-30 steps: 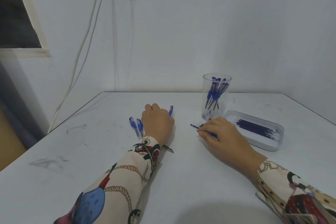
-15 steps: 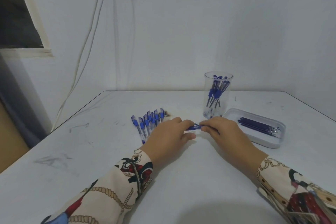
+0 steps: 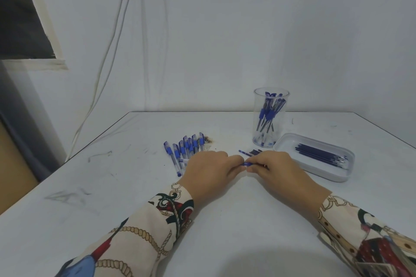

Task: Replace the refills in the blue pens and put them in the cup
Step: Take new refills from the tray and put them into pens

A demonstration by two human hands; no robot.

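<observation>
My left hand [image 3: 210, 167] and my right hand [image 3: 273, 167] meet at the middle of the table, both pinching one blue pen [image 3: 247, 164] between their fingertips; most of the pen is hidden by the fingers. A row of several blue pens [image 3: 184, 149] lies on the table just left of my left hand. A clear cup [image 3: 270, 117] holding several blue pens stands behind my right hand. A few loose refills [image 3: 249, 152] lie on the table in front of the cup.
A shallow white tray [image 3: 315, 175] with several dark blue refills [image 3: 322, 155] sits at the right, beside the cup. A brown stain [image 3: 209, 141] marks the table by the pen row. White cables [image 3: 112, 51] hang down the wall at the left.
My left hand left the pen row with a pen and moved right to meet my right hand. Both hands now hold the pen together; the row of pens is uncovered.
</observation>
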